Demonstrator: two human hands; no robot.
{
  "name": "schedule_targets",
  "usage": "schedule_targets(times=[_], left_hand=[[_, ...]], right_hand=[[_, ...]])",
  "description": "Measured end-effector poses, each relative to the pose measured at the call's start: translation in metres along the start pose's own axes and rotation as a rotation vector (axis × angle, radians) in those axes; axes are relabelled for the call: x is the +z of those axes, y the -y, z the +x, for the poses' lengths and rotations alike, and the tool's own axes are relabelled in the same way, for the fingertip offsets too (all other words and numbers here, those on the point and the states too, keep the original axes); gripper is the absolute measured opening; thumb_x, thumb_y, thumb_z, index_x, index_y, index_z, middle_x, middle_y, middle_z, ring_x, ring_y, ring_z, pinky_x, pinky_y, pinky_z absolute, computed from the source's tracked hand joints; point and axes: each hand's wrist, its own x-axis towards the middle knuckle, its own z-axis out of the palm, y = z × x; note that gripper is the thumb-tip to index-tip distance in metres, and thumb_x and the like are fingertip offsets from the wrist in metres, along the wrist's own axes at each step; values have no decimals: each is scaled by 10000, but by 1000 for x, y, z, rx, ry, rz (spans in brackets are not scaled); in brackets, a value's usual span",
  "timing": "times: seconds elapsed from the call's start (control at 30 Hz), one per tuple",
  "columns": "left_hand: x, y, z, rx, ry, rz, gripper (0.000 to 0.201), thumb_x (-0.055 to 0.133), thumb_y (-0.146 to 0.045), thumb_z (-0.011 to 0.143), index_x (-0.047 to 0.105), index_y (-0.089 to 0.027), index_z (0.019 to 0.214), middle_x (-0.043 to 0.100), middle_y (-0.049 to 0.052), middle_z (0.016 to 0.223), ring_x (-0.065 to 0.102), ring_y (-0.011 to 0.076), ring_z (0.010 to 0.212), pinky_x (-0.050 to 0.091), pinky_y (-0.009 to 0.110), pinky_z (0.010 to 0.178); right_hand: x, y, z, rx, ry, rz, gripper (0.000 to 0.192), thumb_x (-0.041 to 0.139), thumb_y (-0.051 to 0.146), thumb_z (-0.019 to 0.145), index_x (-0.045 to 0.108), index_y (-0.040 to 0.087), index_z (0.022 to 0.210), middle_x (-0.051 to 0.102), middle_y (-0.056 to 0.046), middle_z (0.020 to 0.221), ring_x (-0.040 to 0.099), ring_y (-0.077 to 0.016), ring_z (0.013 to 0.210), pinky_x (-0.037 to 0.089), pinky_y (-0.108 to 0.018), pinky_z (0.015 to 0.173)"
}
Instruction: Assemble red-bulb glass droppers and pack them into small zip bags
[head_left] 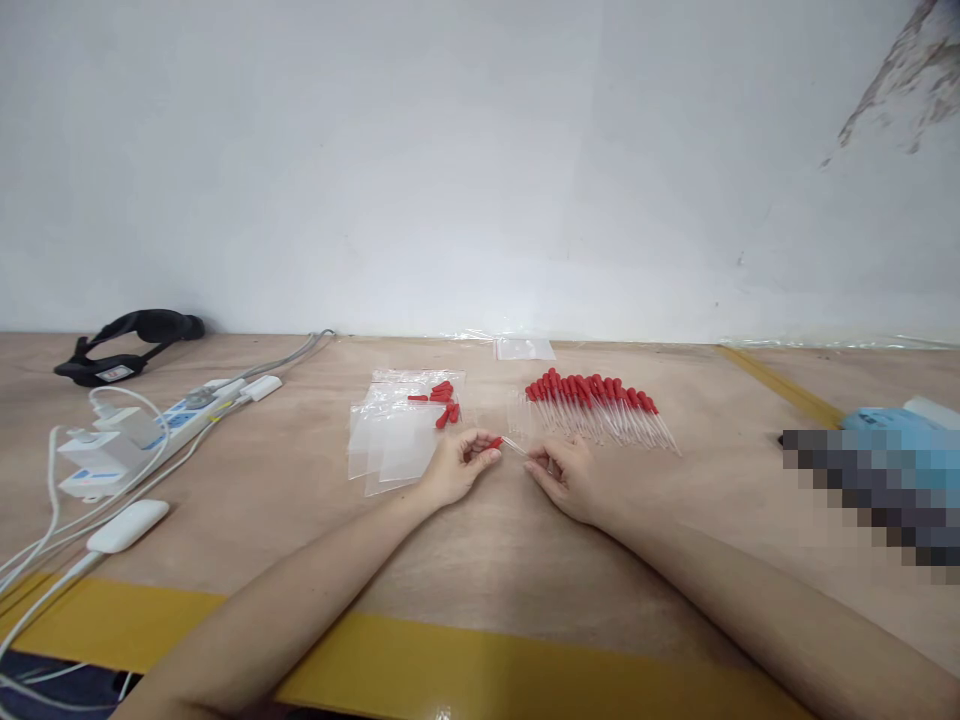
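Note:
Between the fingertips of my left hand [456, 466] is a small red rubber dropper bulb [495, 443]. A thin clear dropper tube [514, 447] runs from the bulb to my right hand [568, 478], whose thumb and fingers pinch its other end. How deep the tube sits in the bulb is too small to tell. Just beyond my left hand, several loose red bulbs [441, 394] lie on clear plastic zip bags [401, 440]. A row of droppers with red bulbs [592, 392] lies beyond my right hand, tips toward me. Several bare clear tubes [519, 412] lie at its left.
On the left are a power strip [180, 418] with white chargers and cables, a white adapter [129, 526] and a black headset [135, 345]. A white packet [525, 348] lies near the wall. Yellow tape [420, 655] lines the front edge. A blue item [885, 420] sits at right.

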Motion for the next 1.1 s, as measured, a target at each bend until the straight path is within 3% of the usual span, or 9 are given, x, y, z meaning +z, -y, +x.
schedule_targets(times=[0.3, 0.57, 0.77, 0.9, 1.1], left_hand=[[-1, -4, -4, 13, -14, 142, 203, 565, -336, 756, 633, -153, 813, 651, 31, 753, 582, 155, 695, 449, 262, 650], [-1, -13, -10, 113, 141, 324, 163, 546, -302, 783, 650, -186, 832, 648, 13, 759, 567, 142, 673, 429, 231, 616], [-2, -19, -12, 231, 173, 527, 189, 495, -311, 822, 630, -190, 873, 614, 33, 792, 551, 150, 730, 416, 237, 662], [-3, -18, -12, 272, 192, 576, 218, 460, -327, 842, 613, -176, 873, 591, 43, 777, 538, 153, 734, 413, 242, 668], [-3, -18, -12, 317, 212, 620, 227, 433, -321, 856, 588, -155, 861, 573, 44, 775, 524, 149, 733, 414, 247, 668]], right_hand=[[2, -6, -2, -40, 68, 73, 194, 464, 330, 832, 611, 214, 783, 589, 22, 624, 488, -111, 593, 329, -285, 721], [-16, -19, 6, -105, 223, 23, 239, 436, 350, 852, 648, 240, 835, 640, 3, 701, 496, -112, 600, 290, -313, 748], [-15, -18, 6, -177, 203, -110, 287, 378, 325, 875, 643, 235, 814, 645, -6, 738, 502, -122, 646, 250, -316, 748], [-10, -13, 4, -165, 161, -153, 313, 350, 315, 884, 638, 221, 805, 639, -8, 736, 489, -121, 638, 237, -311, 727], [-10, -2, 7, -123, 215, -181, 299, 367, 288, 879, 618, 200, 742, 639, -2, 682, 449, -109, 569, 233, -298, 702]])
